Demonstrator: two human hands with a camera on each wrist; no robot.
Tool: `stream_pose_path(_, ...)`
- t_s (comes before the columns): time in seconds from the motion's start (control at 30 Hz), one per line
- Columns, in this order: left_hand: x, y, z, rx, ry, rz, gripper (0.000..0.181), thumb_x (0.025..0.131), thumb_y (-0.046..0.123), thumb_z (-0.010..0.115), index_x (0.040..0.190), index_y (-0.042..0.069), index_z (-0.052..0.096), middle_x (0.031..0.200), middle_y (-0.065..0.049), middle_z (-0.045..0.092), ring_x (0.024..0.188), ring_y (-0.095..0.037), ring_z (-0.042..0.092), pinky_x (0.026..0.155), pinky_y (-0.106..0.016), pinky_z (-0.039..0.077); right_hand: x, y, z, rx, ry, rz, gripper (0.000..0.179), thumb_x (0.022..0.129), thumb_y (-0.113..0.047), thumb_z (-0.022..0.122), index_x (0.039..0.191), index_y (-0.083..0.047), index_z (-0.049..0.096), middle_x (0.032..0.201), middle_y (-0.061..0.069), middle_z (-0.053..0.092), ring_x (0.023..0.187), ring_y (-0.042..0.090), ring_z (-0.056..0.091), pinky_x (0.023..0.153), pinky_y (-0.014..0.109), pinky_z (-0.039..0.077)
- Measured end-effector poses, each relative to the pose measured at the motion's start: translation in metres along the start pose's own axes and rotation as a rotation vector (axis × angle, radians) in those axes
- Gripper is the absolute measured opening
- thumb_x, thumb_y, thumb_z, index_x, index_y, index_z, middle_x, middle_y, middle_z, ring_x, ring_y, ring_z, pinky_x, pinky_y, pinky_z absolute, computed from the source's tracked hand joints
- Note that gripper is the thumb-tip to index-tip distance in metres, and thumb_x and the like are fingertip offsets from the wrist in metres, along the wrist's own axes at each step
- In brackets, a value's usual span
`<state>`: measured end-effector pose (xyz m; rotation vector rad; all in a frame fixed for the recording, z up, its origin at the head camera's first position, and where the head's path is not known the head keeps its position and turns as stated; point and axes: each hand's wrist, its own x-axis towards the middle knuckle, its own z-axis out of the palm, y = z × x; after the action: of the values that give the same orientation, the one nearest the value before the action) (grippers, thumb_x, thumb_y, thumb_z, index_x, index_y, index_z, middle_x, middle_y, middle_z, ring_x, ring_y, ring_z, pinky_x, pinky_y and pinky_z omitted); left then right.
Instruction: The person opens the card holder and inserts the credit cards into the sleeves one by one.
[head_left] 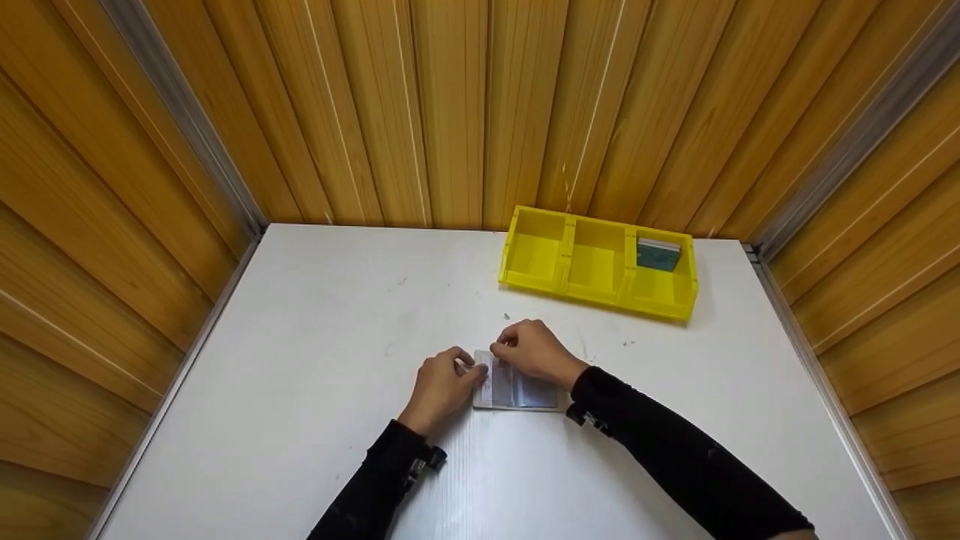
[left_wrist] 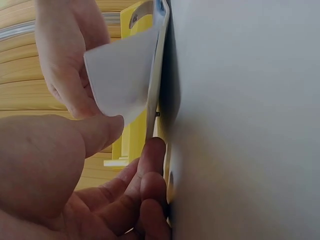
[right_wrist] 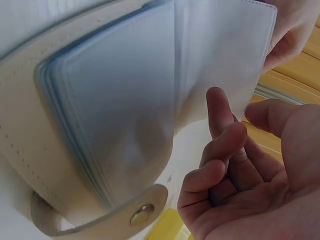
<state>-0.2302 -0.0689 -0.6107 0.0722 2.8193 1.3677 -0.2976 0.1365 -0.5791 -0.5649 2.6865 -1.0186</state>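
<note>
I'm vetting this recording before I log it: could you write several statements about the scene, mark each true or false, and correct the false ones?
1. The card holder is open, with the left hand and right hand at it. True.
2. The yellow bin has two compartments. False: it has three.
3. The dark green stack is in the rightmost compartment, as seen from the head camera. True.
4. The holder's strap carries no fastener. False: a round metal snap shows near its end.
5. Both forearms are covered by black sleeves. True.
</note>
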Motion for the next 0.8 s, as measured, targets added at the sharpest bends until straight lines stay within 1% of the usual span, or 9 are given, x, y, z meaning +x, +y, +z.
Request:
stream_pose_path(0.07,0.000,0.000,0.000,0.003,0.002,0.004,0.027,0.099,0.034,0.079,0.105,0.008,0.077,0.080,-0.003,0.074,0.069,-0.012,0.062,0.068,-0.033,0.051,-0.001,0.000,0.001,-0.006,-0.001,-0.012,0.021,0.102,-0.028,0.074,0.092,-0.015,0.087,0.079,-0.004,0.079,0.079,0.008,0.060,0.079,0.030,0.047)
stream_pose_path(0.17,-0.001,0.000,0.000,0.009,0.010,0.007,0.025,0.101,0.032,0.078,0.105,0.007,0.078,0.079,-0.002,0.074,0.069,-0.012,0.062,0.070,-0.033,0.051,-0.002,0.001,0.002,0.010,-0.022,-0.020,0.023,0.104,-0.028,0.072,0.092,-0.015,0.087,0.079,-0.002,0.079,0.072,0.007,0.060,0.071,0.026,0.047)
stream_pose_path(0.2,-0.001,0.000,0.001,0.011,0.015,0.009,0.024,0.101,0.031,0.077,0.104,0.007,0.078,0.078,-0.002,0.073,0.069,-0.012,0.061,0.070,-0.033,0.051,-0.003,0.001,0.002,0.015,-0.030,-0.023,0.023,0.104,-0.026,0.071,0.091,-0.014,0.087,0.078,-0.002,0.080,0.070,0.007,0.060,0.068,0.025,0.046)
stream_pose_path(0.3,-0.001,0.000,0.001,0.023,0.027,0.014,0.021,0.102,0.028,0.076,0.103,0.008,0.078,0.075,0.000,0.071,0.067,-0.012,0.059,0.069,-0.034,0.050,-0.004,0.002,0.003,0.017,-0.048,-0.033,0.025,0.104,-0.021,0.068,0.089,-0.013,0.086,0.076,-0.001,0.080,0.067,0.005,0.058,0.065,0.023,0.044)
stream_pose_path(0.4,0.000,0.001,0.001,0.020,0.029,0.010,0.019,0.101,0.028,0.077,0.102,0.009,0.078,0.075,0.001,0.071,0.067,-0.012,0.059,0.069,-0.034,0.050,-0.006,0.002,0.003,0.016,-0.056,-0.043,0.024,0.102,-0.017,0.067,0.088,-0.011,0.086,0.075,-0.001,0.079,0.067,0.005,0.057,0.065,0.023,0.043)
stream_pose_path(0.53,0.000,0.001,0.001,0.006,0.017,0.003,0.023,0.094,0.027,0.083,0.104,0.007,0.077,0.077,0.000,0.072,0.068,-0.011,0.060,0.069,-0.033,0.049,-0.009,0.002,0.002,0.007,-0.060,-0.060,0.023,0.102,-0.018,0.067,0.092,-0.010,0.086,0.078,-0.001,0.078,0.070,0.006,0.059,0.069,0.025,0.046)
stream_pose_path(0.6,0.000,0.001,0.001,0.003,0.007,0.000,0.026,0.091,0.026,0.085,0.106,0.006,0.076,0.078,-0.001,0.072,0.068,-0.011,0.060,0.067,-0.032,0.048,-0.011,0.002,-0.001,-0.016,-0.058,-0.079,0.022,0.102,-0.018,0.068,0.095,-0.009,0.086,0.081,-0.001,0.078,0.074,0.006,0.060,0.071,0.025,0.048)
stream_pose_path(0.7,0.000,0.002,0.001,0.010,-0.005,-0.005,0.028,0.090,0.024,0.085,0.108,0.005,0.076,0.077,-0.001,0.072,0.067,-0.011,0.059,0.065,-0.031,0.047,-0.015,0.002,-0.009,-0.065,-0.069,-0.109,0.021,0.102,-0.018,0.069,0.097,-0.007,0.086,0.084,-0.001,0.077,0.076,0.008,0.059,0.072,0.026,0.048)
stream_pose_path(0.8,0.000,0.003,0.001,0.016,-0.011,-0.018,0.028,0.091,0.024,0.085,0.109,0.005,0.076,0.077,-0.001,0.071,0.066,-0.011,0.059,0.064,-0.030,0.046,-0.020,0.004,-0.021,-0.109,-0.111,-0.119,0.021,0.103,-0.019,0.070,0.099,-0.006,0.086,0.083,0.000,0.075,0.074,0.009,0.057,0.070,0.027,0.047)
